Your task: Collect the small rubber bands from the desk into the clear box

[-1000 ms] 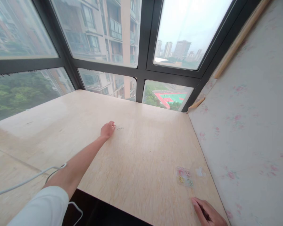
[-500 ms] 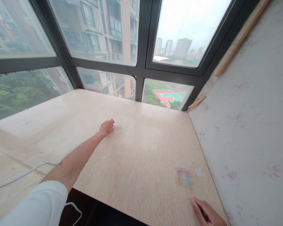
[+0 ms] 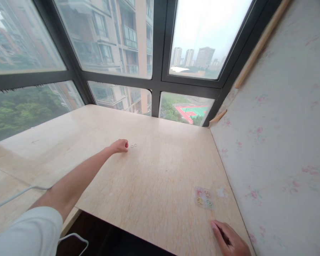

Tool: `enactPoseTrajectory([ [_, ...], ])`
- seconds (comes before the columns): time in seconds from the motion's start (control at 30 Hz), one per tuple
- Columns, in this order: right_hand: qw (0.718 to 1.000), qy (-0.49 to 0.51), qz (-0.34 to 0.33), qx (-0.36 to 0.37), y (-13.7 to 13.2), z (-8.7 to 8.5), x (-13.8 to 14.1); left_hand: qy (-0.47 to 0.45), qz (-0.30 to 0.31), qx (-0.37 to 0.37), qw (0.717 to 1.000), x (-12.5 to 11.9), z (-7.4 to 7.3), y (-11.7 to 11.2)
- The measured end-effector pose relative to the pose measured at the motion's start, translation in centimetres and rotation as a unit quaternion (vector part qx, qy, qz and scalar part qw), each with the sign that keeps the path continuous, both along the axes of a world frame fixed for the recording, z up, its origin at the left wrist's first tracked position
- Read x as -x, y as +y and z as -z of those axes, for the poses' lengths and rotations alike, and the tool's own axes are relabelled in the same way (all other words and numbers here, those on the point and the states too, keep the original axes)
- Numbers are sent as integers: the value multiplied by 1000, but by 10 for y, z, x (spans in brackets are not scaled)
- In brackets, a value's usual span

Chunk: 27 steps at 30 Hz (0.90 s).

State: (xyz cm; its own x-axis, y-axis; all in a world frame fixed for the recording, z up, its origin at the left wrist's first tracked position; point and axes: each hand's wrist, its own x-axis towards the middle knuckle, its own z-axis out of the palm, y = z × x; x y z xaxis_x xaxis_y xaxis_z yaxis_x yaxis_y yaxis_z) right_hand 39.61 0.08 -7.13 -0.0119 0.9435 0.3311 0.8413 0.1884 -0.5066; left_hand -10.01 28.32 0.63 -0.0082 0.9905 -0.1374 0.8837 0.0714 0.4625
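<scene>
My left hand (image 3: 120, 145) reaches far over the tabletop with its fingers curled into a fist. Whatever those fingers hold, if anything, is hidden. Just right of it, two small thin rings (image 3: 133, 145) lie side by side on the surface, not touched. My right hand (image 3: 229, 237) rests near the right edge, thumb and forefinger pressed together; I cannot make out anything between them. Beyond its fingertips lies a clear plastic box (image 3: 204, 197) with pink, yellow, green and orange-pink rings sorted in its compartments.
A small whitish translucent piece (image 3: 222, 192) lies beside the box. The pale tabletop (image 3: 154, 177) meets a floral papered wall (image 3: 280, 149) on the right and dark window frames (image 3: 156, 96) at the back. A white cable (image 3: 18, 195) runs by my left arm.
My left hand has turned at the wrist and its fingers are more tightly curled beside the two rings. The rings and box stay put; the camera view has shifted slightly.
</scene>
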Motion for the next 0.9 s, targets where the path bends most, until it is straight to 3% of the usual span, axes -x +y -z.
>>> enactPoseTrajectory([
  [0.13, 1000, 7, 0, -27, 2, -5, 6, -112, 1, 9, 994, -19, -4, -5],
  [0.27, 999, 18, 3, -26, 1, -7, 8, -238, 21, 13, 971, -55, -12, -8],
  [0.43, 999, 41, 17, -21, -1, -7, 12, -471, 53, 44, 879, -118, -26, -21],
  [0.67, 997, 70, 26, 6, 0, -15, 17, -525, 123, 86, 838, -208, -34, -50],
  [0.9, 989, 136, 36, 45, 0, -22, 16, -496, 218, 107, 834, -293, -13, -82],
])
